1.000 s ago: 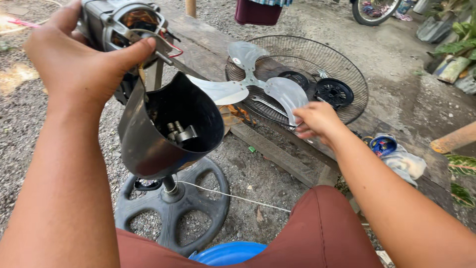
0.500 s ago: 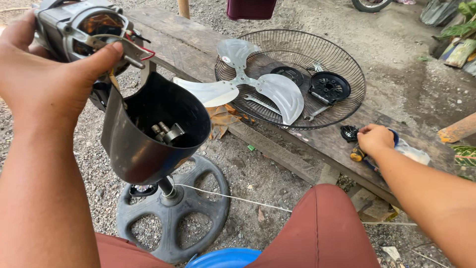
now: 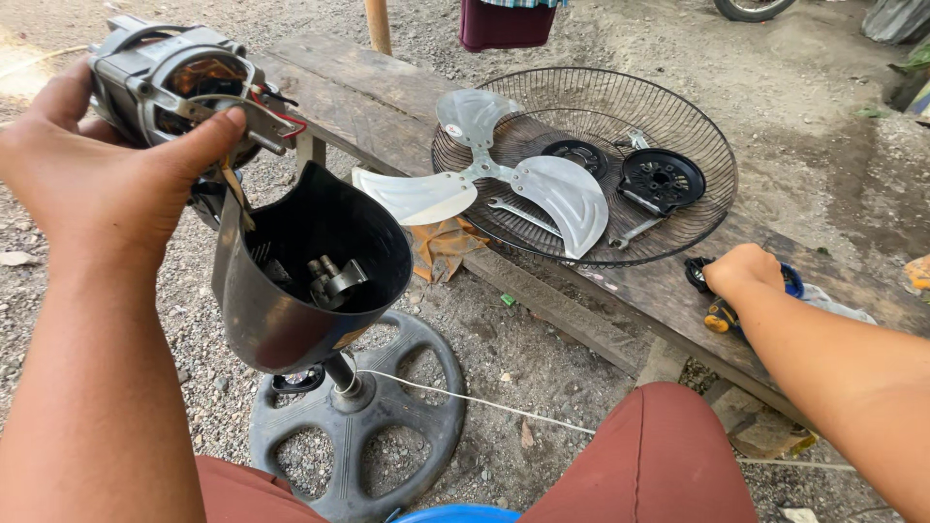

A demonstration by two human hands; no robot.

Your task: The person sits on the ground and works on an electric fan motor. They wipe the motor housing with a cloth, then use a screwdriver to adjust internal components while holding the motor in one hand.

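My left hand grips a grey fan motor with red and yellow wires, held above the black open motor housing of a stand fan. Small metal parts lie inside the housing. The housing sits on a pole over the round grey fan base. My right hand reaches to the wooden bench and closes over small tools, among them a yellow-handled screwdriver and a black round part.
On the bench lies a wire fan guard holding a three-blade translucent fan blade, a black round cap and a wrench. A white cord runs over the gravel ground. My red-trousered knees are below.
My right hand moved from the fan guard's edge rightward along the bench to the small tools. My left hand kept the motor above the housing.
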